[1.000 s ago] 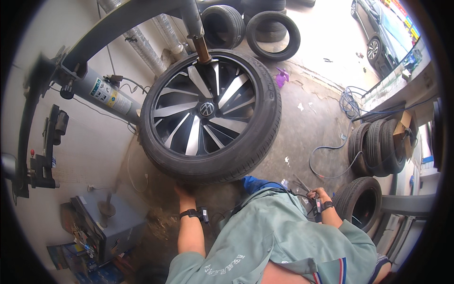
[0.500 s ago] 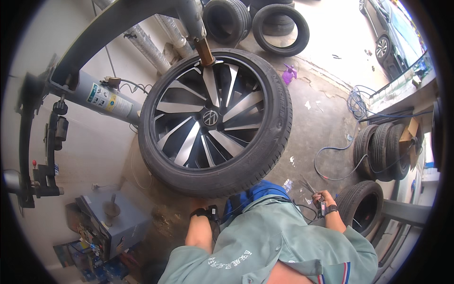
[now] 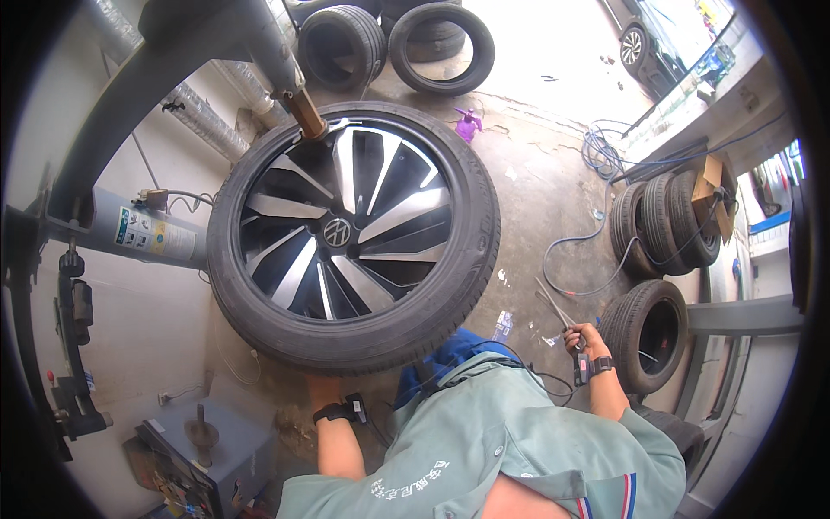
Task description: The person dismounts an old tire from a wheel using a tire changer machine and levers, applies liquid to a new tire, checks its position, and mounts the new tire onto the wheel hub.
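Note:
A large black tyre point(image 3: 441, 316) on a black-and-silver alloy wheel point(image 3: 380, 233) lies face up on a machine, with an upright metal head point(image 3: 304, 112) at the rim's far edge. My left hand point(image 3: 324, 384) reaches beneath the tyre's near edge, its fingers hidden under it. My right hand point(image 3: 579, 339) is closed on long, thin metal tools point(image 3: 545, 294) that point away from me, to the right of the wheel and left of a standing tyre point(image 3: 621, 337).
Tyres point(image 3: 341, 52) lie at the back, and several stand by a cardboard box point(image 3: 709, 190). A hose point(image 3: 596, 233) loops across the floor, near a purple object point(image 3: 469, 125). A machine arm point(image 3: 82, 156) and a grey box point(image 3: 203, 450) are on the left; a car point(image 3: 657, 60) is outside.
My view has shifted, moving the surroundings leftward. The wheel's spokes have rotated slightly. My left hand stays beneath the tyre's edge; my right hand and tools have risen slightly in the picture.

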`<state>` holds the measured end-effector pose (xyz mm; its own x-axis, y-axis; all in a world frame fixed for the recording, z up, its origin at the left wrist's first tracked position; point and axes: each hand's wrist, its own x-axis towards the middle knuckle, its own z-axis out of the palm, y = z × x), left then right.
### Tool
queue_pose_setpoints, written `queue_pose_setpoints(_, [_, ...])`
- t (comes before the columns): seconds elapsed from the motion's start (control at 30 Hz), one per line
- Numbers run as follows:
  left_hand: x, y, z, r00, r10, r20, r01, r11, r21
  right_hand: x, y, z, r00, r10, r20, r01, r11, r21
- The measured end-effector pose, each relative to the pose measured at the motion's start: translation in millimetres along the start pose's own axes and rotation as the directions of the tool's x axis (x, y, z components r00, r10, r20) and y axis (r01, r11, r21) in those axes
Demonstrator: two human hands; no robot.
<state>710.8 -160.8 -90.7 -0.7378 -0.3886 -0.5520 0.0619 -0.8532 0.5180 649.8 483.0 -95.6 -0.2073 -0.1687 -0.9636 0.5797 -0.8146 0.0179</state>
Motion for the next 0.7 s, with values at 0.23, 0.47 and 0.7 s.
queue_pose_setpoints(0.23, [-22,15,19,0.993,0.018,-0.113,-0.015,0.999,0.033,6,-50,5,0.979,-0.197,-0.053,0.179,0.952,-0.247])
queue_pose_setpoints(0.47, [-61,19,78,0.92,0.137,-0.368,-0.109,0.989,0.096,37,-132,99,0.954,-0.296,0.041,0.263,0.767,-0.585])
queue_pose_setpoints(0.7, [-81,-37,164,0.592,0.565,-0.575,-0.283,0.813,0.508,97,-197,219,0.932,-0.128,0.339,0.35,0.078,-0.933])
